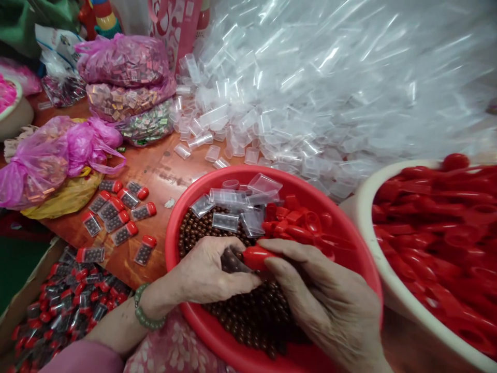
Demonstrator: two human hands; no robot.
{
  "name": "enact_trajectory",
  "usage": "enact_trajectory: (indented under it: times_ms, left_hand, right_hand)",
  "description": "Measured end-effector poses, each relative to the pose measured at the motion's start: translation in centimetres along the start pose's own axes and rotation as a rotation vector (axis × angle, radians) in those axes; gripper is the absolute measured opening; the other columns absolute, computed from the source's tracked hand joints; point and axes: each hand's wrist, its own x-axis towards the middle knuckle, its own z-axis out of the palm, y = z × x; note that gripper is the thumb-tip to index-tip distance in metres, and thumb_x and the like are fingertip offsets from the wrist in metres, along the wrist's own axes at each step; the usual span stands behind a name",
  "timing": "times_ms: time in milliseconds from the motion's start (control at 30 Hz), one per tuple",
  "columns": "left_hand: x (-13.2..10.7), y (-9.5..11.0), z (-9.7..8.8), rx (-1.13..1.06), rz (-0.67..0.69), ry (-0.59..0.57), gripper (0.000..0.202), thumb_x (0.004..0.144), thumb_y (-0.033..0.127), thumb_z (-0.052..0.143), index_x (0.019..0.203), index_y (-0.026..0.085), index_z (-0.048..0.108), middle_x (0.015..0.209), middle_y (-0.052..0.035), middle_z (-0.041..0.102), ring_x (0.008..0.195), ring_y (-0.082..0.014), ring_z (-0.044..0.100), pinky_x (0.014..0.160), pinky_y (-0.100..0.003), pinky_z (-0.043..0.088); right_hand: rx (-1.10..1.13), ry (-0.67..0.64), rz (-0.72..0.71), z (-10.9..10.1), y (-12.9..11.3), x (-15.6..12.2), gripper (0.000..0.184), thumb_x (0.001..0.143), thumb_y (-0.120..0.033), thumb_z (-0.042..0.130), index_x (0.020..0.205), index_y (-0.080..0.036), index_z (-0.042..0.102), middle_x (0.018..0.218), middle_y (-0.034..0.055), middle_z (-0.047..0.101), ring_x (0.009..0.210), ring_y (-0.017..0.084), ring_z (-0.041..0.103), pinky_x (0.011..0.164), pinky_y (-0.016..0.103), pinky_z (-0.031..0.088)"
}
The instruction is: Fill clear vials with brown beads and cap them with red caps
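My left hand (212,274) is closed around a clear plastic tube (232,259) with dark brown balls inside. In my right hand (326,290), thumb and fingers pinch a glossy red cap (258,257) at the tube's open end; I cannot tell whether the two are joined. Both hands are over a red basin (174,217). Under them lie many brown balls (248,316). Empty clear tubes (227,199) rest on the balls at the basin's far side, with loose red caps (297,223) to their right.
Filled, red-capped tubes (116,215) lie on the table left of the basin, and more fill a box (73,300) below. A large heap of clear tubes (310,93) stands behind. At right is a cream tub (367,217) of red caps. Pink bags (124,59) sit back left.
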Motion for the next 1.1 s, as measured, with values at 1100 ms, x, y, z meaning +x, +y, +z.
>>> enact_trajectory:
  times_ms: [1100]
  left_hand:
    - [0.0,0.4,-0.2,-0.056,0.082,-0.055,0.03,0.07,0.029,0.078,0.079,0.015,0.053,0.071,0.0033,0.051,0.063,-0.0079,0.043,0.062,-0.021,0.037]
  right_hand:
    - [0.08,0.082,0.092,0.7,-1.3,0.2,0.012,0.084,-0.018,0.066,0.093,-0.026,0.065,0.081,-0.0011,0.07,0.071,0.014,0.066,0.064,0.026,0.055]
